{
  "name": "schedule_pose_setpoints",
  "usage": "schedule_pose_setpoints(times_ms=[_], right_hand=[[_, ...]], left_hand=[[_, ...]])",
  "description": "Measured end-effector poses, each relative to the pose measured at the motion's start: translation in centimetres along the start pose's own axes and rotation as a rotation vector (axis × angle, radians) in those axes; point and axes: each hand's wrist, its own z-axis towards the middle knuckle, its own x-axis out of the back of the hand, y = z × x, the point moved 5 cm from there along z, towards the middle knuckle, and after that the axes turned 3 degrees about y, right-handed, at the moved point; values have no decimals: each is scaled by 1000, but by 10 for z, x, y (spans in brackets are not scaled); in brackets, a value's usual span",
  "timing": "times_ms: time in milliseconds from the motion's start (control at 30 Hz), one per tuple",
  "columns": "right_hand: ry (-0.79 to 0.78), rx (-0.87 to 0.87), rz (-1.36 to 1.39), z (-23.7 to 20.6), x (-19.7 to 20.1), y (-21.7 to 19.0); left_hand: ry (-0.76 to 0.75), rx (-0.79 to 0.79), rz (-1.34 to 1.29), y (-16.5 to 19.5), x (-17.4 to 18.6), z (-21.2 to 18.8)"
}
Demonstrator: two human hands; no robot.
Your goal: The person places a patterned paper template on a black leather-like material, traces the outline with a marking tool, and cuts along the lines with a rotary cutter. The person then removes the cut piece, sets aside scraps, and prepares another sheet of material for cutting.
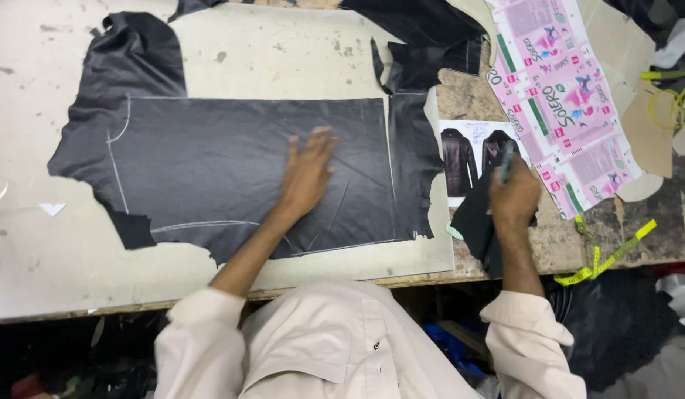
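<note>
- Left hand [307, 171]: grip fully apart, fingers spread, palm flat on the black leather hide [232, 170]; it clasps nothing and only presses the hide down.
- Right hand [514, 196]: grip curled together around a slim teal marking tool [506, 161], held upright, tip uppermost; the same hand appears to rest on a small dark leather scrap [475, 222] at the bench edge, though whether it also pinches the scrap cannot be told.
- Black leather hide: lies flat on the pale cutting board [268, 52] in the middle of the bench [557, 244]; pale chalk lines mark a rectangle with a curved corner at its left end; ragged natural edges left and below.
- Handling note, as a judgement: the pressing palm should stay flat and near the line being worked, so that the soft hide neither creeps nor ripples; the tool is best kept close to upright for a thin, even mark.
- Printed sheet with two dark coats [472, 155]: just right of the hide, beside the right hand.
- Pink printed flattened carton [560, 103]: beyond the sheet, laid slantwise.
- Yellow measuring tape [612, 255]: trails off the bench edge at right.
- Further black leather pieces [424, 29]: at the far edge.
</note>
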Motion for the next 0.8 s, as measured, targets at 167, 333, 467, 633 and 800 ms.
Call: schedule_pose_setpoints(times_ms=[167, 333, 467, 633, 800], right_hand=[[-193, 74, 303, -22, -4, -27], [-566, 506, 495, -39, -59, -136], [-602, 884, 682, -38, -82, -236], [-701, 1275, 636, -69, -105, -369], [-684, 1521, 755, -115, -117, -485]], left_hand=[[549, 653, 333, -116, 148, -184], [789, 889, 268, -161, 186, -275], [884, 922, 243, -166, 185, -279], [1020, 941, 302, -149, 200, -279], [1105, 937, 392, -139, 206, -284]])
